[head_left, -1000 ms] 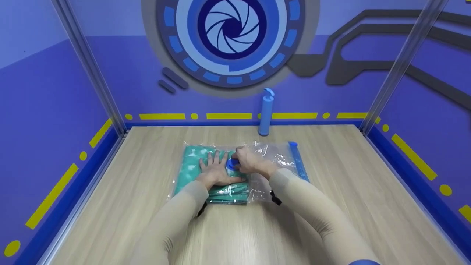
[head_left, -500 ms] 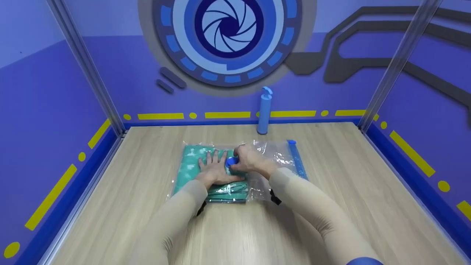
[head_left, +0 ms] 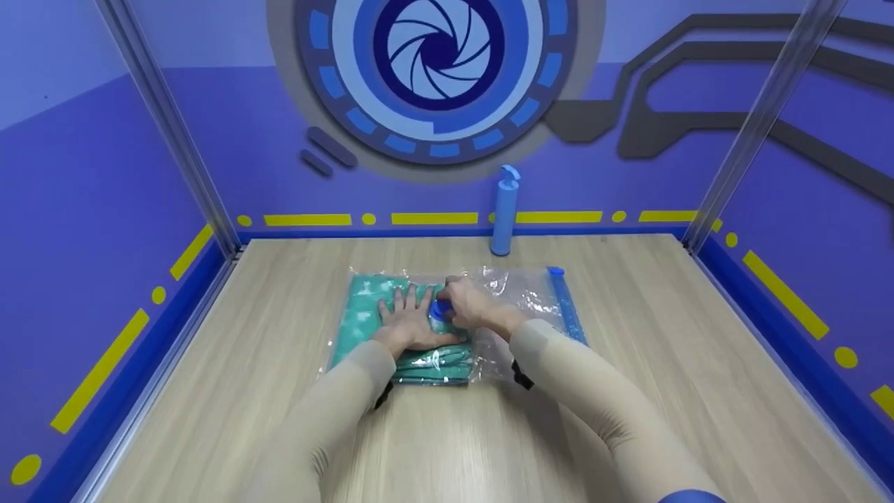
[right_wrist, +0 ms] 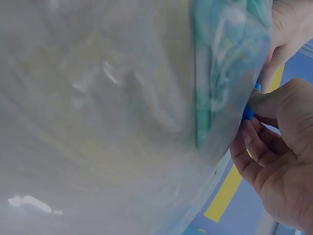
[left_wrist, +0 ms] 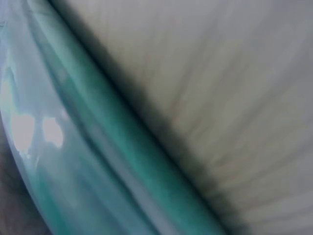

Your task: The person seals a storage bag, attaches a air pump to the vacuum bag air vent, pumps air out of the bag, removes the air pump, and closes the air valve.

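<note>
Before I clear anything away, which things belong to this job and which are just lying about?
Belongs:
clear bag, under left hand
green cloth inside
blue cap, held by right hand
probably blue pump, standing untouched

Just there:
table
painted wall

On the pale wood-grain table (head_left: 670, 349), broad bare strips are lying left and right of the clear plastic bag (head_left: 513, 290), and a hand could be passing along both. At the far side, the upright, light-blue cylindrical pump (head_left: 503, 220) is standing in the way, while free wood is running left and right of it. Over the bag, the left hand (head_left: 412, 328) and the right hand (head_left: 469, 304) are blocking the round, blue plastic valve (head_left: 439, 311) from both sides. Nearer, the left beige sleeve (head_left: 335, 402) and the right beige sleeve (head_left: 594, 388) are obstructing, with bare wood showing between them.
</note>
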The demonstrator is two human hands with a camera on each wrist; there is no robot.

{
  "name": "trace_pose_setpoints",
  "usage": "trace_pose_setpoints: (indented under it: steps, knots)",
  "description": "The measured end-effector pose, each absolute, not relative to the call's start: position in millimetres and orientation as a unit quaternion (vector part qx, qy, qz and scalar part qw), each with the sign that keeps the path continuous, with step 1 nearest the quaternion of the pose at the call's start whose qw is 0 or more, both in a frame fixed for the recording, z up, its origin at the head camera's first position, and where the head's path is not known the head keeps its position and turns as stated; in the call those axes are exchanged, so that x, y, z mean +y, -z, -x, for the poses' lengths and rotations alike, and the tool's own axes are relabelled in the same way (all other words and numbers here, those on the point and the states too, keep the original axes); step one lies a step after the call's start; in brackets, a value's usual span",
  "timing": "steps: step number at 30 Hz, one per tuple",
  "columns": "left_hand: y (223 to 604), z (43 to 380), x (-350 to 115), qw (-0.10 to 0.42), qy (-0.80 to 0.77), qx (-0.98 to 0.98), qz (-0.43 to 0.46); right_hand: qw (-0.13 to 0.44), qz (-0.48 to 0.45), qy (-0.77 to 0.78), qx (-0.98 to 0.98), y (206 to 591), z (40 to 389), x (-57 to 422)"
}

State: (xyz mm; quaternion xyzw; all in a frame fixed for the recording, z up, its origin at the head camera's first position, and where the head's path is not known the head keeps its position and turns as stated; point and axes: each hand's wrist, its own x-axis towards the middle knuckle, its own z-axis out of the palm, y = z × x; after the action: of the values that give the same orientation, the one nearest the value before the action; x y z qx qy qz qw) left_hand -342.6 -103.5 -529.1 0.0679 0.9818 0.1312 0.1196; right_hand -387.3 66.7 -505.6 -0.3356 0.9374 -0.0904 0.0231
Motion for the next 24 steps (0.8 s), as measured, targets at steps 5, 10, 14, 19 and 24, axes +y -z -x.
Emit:
trace_pose_setpoints:
  steps: [5,10,14,19,24]
  knots:
    - [529,343,-103,0.118,-0.125,0.983,-0.066,0.033,0.343,0.104,0.933,503,389,69]
    - [528,343,-104,0.118,-0.13,0.982,-0.067,0.023,0.331,0.128,0.935,499,390,71]
    - [529,342,-106,0.119,-0.139,0.981,-0.069,0.022,0.276,0.157,0.948,500,386,68]
    - [533,340,-106,0.121,-0.143,0.98,-0.07,0.023,0.206,0.127,0.97,505,382,61]
    - [529,342,-107,0.115,-0.141,0.981,-0.072,0.039,0.173,0.119,0.977,502,385,53]
